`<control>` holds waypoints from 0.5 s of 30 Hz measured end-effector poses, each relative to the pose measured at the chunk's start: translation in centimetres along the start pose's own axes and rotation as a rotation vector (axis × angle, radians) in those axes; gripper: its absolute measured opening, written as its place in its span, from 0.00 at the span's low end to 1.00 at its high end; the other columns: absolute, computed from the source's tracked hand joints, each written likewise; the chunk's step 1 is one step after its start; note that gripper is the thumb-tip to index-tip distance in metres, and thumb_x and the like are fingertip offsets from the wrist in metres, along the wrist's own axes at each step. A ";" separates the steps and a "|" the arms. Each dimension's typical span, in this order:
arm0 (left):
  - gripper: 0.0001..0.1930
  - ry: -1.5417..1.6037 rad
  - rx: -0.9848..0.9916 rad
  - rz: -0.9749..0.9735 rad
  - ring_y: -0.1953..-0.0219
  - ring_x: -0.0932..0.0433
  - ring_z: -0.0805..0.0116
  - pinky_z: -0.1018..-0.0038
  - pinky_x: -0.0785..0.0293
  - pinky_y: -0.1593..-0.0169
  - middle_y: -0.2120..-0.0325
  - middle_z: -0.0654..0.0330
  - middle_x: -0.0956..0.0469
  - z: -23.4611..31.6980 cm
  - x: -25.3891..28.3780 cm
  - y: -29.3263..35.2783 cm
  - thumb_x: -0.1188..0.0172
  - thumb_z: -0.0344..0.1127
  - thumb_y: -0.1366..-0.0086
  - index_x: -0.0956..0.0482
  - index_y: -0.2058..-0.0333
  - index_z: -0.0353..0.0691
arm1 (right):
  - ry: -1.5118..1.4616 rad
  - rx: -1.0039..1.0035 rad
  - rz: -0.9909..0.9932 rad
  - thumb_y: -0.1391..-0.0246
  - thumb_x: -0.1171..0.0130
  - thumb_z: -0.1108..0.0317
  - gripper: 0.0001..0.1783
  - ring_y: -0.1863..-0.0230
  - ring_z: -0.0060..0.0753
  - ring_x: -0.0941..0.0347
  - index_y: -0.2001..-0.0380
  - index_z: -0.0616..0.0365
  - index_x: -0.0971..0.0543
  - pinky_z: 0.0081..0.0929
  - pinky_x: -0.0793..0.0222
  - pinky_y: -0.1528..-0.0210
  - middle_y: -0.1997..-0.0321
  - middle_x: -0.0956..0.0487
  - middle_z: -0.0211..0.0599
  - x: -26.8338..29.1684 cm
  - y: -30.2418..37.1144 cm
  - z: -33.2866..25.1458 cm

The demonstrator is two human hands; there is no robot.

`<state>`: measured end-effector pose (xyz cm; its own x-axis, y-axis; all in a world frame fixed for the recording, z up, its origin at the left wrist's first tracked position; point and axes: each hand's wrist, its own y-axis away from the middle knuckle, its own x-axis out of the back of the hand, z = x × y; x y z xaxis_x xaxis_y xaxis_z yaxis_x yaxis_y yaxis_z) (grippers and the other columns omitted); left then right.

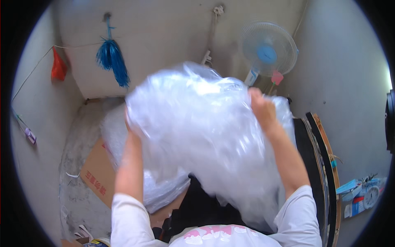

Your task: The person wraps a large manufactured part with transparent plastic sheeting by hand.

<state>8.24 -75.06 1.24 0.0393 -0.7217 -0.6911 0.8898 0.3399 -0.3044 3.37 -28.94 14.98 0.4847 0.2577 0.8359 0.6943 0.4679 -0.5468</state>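
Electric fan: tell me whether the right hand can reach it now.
Probably not without letting go: the right hand grips the clear plastic sheeting, though the electric fan head looks largely unobstructed.

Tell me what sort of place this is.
Perhaps a small packing or storage room, though I can't be sure: there's a big billow of clear plastic, some brown cardboard and a blue-hubbed fan.
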 end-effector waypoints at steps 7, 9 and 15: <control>0.10 -1.094 -1.039 0.424 0.64 0.28 0.63 0.69 0.32 0.61 0.67 0.54 0.28 3.9 -14.0 2.7 0.53 0.30 0.38 0.31 0.59 0.32 | -0.828 -0.394 1.203 0.42 0.55 0.61 0.15 0.84 0.18 0.43 0.79 0.58 0.30 0.22 0.45 0.82 0.85 0.36 0.21 13.8 -0.8 5.0; 0.11 -1.072 -0.691 0.023 0.64 0.26 0.60 0.72 0.32 0.59 0.66 0.51 0.26 -4.6 -9.0 7.0 0.48 0.25 0.47 0.27 0.63 0.38 | -0.662 -0.501 0.513 0.41 0.55 0.60 0.13 0.82 0.15 0.45 0.71 0.57 0.27 0.17 0.49 0.81 0.82 0.39 0.22 12.5 3.3 6.2; 0.33 -1.427 -0.133 -0.427 0.49 0.33 0.53 0.64 0.40 0.45 0.51 0.53 0.32 -21.6 -12.2 11.5 0.41 0.39 0.53 0.38 0.46 0.42 | -0.296 -0.222 0.709 0.40 0.60 0.60 0.16 0.66 0.27 0.27 0.62 0.60 0.28 0.30 0.40 0.42 0.73 0.27 0.33 27.9 -2.8 7.1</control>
<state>8.18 -49.31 -8.02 0.2627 -0.7177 0.6448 0.9046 -0.0492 -0.4233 11.21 -17.06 40.14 0.7105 0.6592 0.2464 0.3787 -0.0630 -0.9234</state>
